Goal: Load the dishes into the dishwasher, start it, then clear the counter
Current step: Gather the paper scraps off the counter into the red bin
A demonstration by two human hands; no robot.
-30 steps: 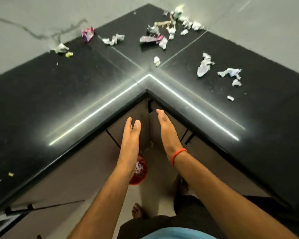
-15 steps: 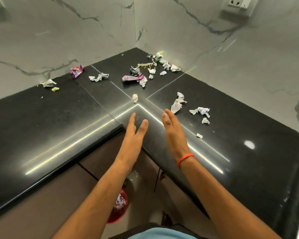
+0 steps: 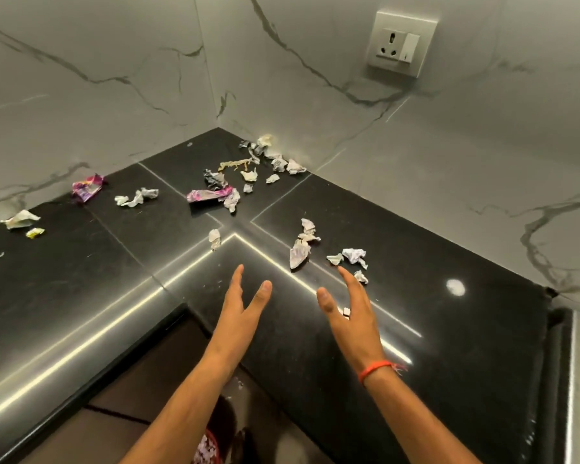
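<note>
Clearly the dark L-shaped surface fills most of the frame, wrapping the inner corner where the two marble walls meet at upper centre, and it carries only litter, which suggests the counter-clearing part of the task is what stands open; no dishes or dishwasher are in view. The scraps lie scattered rather than heaped, as if dropped where they fell. The thickest cluster of crumpled paper sits tight in the wall corner at upper centre. A long purple wrapper lies just in front of it, and another purple wrapper sits at middle left by the wall. A pale torn strip and a few small white wads lie right of centre, nearest the hands. At bottom centre a red bin shows on the floor under the surface's edge, probably set there to receive the rubbish.

The left hand reaches over the front corner with fingers straight and spread, holding nothing. The right hand, with a red thread on the wrist, is wide too, fingers loosely extended toward the small wads and just short of them; whether it touches anything I cannot tell.
</note>
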